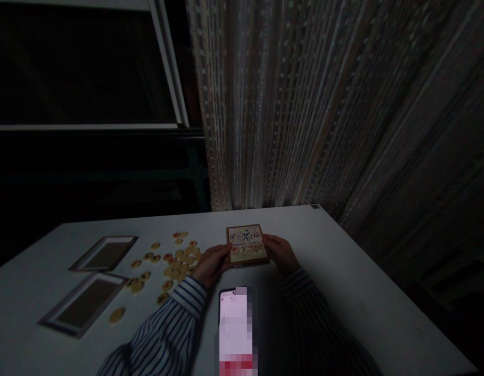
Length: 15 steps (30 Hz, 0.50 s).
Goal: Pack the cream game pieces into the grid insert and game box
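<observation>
Left hand [212, 262] pinching left edge of flat square brown-bordered box [247, 246] printed "Chinese chess"; right hand [280, 253] pinching its right edge. Both hands closed on it, thumbs on top face. Box sits over far-middle part of white rectangular desk [363, 292], printed side up; cannot tell if resting or slightly raised. Round pale-tan chess discs [175, 273], some with red or dark marks, scattered left of box, thickest cluster just beside left hand; one disc off by itself nearer the camera. Further left, two shallow rectangular trays [85, 303] with pale rims and brown insides, one behind the other. Phone with lit screen [236, 334], partly pixelated, between forearms. Blue-and-white striped sleeves [159, 329]. Shimmery strand curtain [265, 104] behind desk. Dim light.
</observation>
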Each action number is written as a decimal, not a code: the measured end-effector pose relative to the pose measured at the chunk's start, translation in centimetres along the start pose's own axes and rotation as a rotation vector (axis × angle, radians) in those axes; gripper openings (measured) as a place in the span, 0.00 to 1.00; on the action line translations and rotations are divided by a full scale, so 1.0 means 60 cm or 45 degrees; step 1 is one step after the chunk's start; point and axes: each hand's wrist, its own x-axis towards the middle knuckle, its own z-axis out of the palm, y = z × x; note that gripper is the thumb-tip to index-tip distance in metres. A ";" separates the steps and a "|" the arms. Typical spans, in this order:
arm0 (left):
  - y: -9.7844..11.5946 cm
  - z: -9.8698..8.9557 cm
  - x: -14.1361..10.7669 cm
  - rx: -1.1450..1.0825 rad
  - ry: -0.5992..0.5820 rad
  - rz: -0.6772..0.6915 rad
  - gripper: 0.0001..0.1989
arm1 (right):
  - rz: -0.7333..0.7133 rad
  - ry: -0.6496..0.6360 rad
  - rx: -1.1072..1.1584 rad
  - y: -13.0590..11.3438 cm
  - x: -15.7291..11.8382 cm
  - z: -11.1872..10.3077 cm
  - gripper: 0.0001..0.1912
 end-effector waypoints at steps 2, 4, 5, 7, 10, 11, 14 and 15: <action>0.001 0.007 0.003 -0.005 -0.035 -0.002 0.11 | -0.017 -0.020 0.006 -0.006 0.000 -0.004 0.18; 0.000 0.013 0.008 0.000 -0.070 -0.003 0.12 | -0.033 -0.048 0.020 -0.013 -0.001 -0.010 0.17; -0.001 0.017 0.011 0.011 -0.076 -0.002 0.12 | -0.040 -0.067 0.027 -0.016 -0.001 -0.014 0.17; -0.004 0.024 0.018 0.043 -0.073 -0.007 0.12 | -0.047 -0.083 0.037 -0.024 -0.002 -0.023 0.15; -0.009 0.038 0.028 0.060 -0.081 -0.015 0.13 | -0.042 -0.058 0.038 -0.035 -0.002 -0.038 0.14; -0.010 0.042 0.032 0.061 -0.078 -0.023 0.13 | -0.041 -0.048 0.037 -0.039 -0.002 -0.044 0.14; -0.014 0.057 0.044 0.085 -0.037 -0.052 0.13 | -0.045 -0.041 0.022 -0.050 0.002 -0.061 0.14; -0.014 0.062 0.049 0.087 -0.037 -0.060 0.14 | -0.048 -0.034 0.015 -0.054 0.004 -0.066 0.13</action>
